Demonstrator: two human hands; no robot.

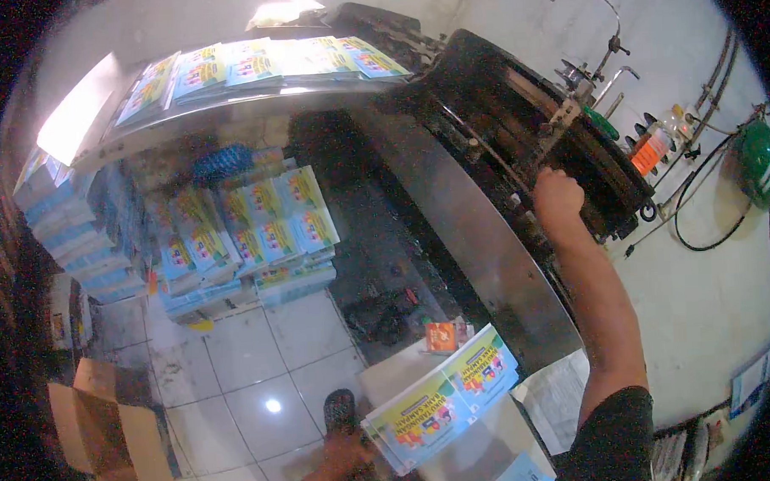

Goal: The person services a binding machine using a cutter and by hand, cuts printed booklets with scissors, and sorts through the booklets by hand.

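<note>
My left hand is low in the view, at the left end of a stack of printed booklet sheets with yellow and blue covers; its fingers are dark and blurred against the stack's edge. My right hand is closed at the front edge of a dark machine, beside a metal rod and bracket; what its fingers hold is hidden. The stack lies over a pale surface near my body.
More booklets lie along a metal table at the top. Tall stacks and lower stacks stand at the left. An open cardboard box is on the tiled floor. A green round object hangs at the right wall.
</note>
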